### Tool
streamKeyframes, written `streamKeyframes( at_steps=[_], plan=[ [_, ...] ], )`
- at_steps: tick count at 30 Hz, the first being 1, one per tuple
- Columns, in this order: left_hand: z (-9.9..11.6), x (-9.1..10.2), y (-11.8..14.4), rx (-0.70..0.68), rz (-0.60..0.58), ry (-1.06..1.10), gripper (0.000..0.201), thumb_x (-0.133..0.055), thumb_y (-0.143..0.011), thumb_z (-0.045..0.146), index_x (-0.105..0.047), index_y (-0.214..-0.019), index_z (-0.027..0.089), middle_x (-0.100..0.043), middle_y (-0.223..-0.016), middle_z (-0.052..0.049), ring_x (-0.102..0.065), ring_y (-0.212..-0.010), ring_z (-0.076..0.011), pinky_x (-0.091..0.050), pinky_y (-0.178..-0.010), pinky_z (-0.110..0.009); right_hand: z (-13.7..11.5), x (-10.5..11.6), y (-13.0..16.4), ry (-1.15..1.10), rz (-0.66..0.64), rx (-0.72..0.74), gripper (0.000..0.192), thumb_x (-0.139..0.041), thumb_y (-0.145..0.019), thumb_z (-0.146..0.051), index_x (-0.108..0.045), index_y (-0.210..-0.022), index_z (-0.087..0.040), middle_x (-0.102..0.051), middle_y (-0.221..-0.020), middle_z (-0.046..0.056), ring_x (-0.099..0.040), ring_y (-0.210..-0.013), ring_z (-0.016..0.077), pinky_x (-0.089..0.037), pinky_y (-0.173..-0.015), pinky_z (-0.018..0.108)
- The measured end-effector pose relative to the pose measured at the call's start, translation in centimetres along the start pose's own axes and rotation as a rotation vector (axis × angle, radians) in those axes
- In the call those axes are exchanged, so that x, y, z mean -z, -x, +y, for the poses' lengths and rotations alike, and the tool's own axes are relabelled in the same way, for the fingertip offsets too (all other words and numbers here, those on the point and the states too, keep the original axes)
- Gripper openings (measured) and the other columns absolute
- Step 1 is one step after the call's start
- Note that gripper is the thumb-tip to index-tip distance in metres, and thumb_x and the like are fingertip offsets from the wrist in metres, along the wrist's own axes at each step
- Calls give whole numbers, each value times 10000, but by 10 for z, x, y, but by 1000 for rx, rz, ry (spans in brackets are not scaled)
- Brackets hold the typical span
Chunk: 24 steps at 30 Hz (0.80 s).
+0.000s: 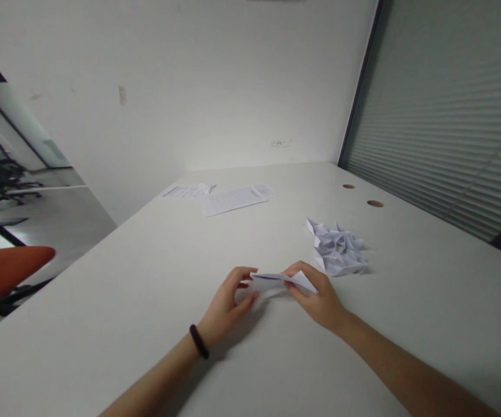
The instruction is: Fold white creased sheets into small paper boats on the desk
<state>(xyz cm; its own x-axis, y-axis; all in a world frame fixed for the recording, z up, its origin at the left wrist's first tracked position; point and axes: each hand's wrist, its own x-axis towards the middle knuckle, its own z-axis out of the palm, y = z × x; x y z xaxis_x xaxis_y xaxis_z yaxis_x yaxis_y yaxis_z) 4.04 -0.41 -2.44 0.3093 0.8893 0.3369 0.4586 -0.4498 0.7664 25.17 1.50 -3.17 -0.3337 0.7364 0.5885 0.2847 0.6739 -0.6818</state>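
A folded piece of white paper [270, 282] is held between my two hands, low over the white table. My right hand [317, 294] pinches its right part between thumb and fingers, and a pointed corner sticks out past the thumb. My left hand [231, 298], with a dark band at the wrist, curls around the paper's left end; fingertips lie at the upper edge and the thumb at the lower flap. Beyond my right hand lies a cluster of folded white paper pieces [339, 249] with sharp points.
Printed sheets [235, 200] lie toward the back of the white table [167, 243], with more pages [185, 191] at their left. Two round holes [375, 204] are cut in the table at the right, near a window with blinds [445, 116]. An orange chair [9, 269] stands left.
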Motion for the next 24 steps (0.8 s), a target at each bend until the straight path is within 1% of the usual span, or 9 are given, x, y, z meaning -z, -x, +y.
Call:
streamKeyframes(
  at_steps=[2, 4, 7, 10, 12, 15, 18, 21, 24],
  plan=[
    [-2, 2, 1, -65, 48, -143, 382, -524, -789, 214, -433, -1159, 197, -498, -1154, -98, -482, -1068, -224, -414, -913, -415, -1, 6, -2, 154, -32, 106, 217, -521, -766, -85, -592, -929, -209, -592, -860, 53, -536, -838, 190, -444, -742, 338],
    [-2, 4, 3, -136, 46, -251, 431, -533, -787, 206, -405, -1198, 207, -468, -1198, -103, -444, -1115, -231, -381, -952, -421, -1, 9, -4, 250, -76, 130, 264, -515, -751, -51, -596, -955, -198, -579, -862, 64, -517, -840, 199, -440, -727, 340],
    [0, 5, 5, -249, -12, -330, 444, -555, -778, 197, -409, -1197, 213, -487, -1183, -98, -455, -1100, -224, -397, -936, -397, -3, 9, -4, 280, -190, 148, 341, -488, -732, -9, -591, -1004, -188, -573, -860, 66, -508, -828, 192, -442, -716, 330],
    [2, 6, 6, -352, -46, -393, 373, -561, -779, 179, -467, -1137, 227, -510, -1163, -82, -464, -1086, -218, -408, -911, -381, -5, 8, -4, 283, -284, 201, 398, -498, -710, -4, -583, -1055, -183, -572, -882, 72, -505, -824, 192, -440, -703, 322],
    [2, 6, 5, -390, -34, -435, 306, -547, -794, 163, -508, -1088, 236, -528, -1137, -70, -474, -1064, -211, -410, -892, -372, -5, 7, -4, 312, -250, 235, 337, -529, -731, -55, -596, -1036, -179, -575, -874, 77, -502, -807, 196, -434, -688, 326],
    [0, 7, 4, -399, -10, -472, 271, -537, -800, 146, -533, -1056, 234, -569, -1042, -60, -508, -977, -199, -424, -837, -350, -4, 7, -4, 367, -127, 286, 226, -499, -801, -108, -621, -971, -194, -583, -831, 69, -496, -771, 187, -424, -670, 323],
    [-2, 7, 5, -388, 11, -495, 252, -540, -802, 154, -547, -1045, 221, -592, -950, -54, -527, -880, -188, -434, -772, -328, -5, 7, -4, 409, -40, 363, 220, -463, -830, -94, -629, -934, -195, -589, -806, 63, -490, -747, 175, -417, -650, 310],
    [-3, 7, 5, -425, 51, -506, 195, -544, -816, 185, -576, -1007, 214, -597, -887, -47, -529, -815, -179, -429, -718, -311, -8, 7, -4, 416, 3, 470, 200, -474, -830, -91, -628, -927, -174, -591, -788, 65, -482, -720, 166, -411, -622, 298],
    [-3, 8, 5, -452, 107, -498, 169, -500, -837, 151, -602, -955, 215, -597, -856, -46, -528, -793, -170, -424, -695, -300, -10, 7, -4, 423, 12, 545, 192, -482, -829, -93, -635, -923, -161, -595, -771, 65, -471, -695, 157, -401, -611, 293]
  ],
)
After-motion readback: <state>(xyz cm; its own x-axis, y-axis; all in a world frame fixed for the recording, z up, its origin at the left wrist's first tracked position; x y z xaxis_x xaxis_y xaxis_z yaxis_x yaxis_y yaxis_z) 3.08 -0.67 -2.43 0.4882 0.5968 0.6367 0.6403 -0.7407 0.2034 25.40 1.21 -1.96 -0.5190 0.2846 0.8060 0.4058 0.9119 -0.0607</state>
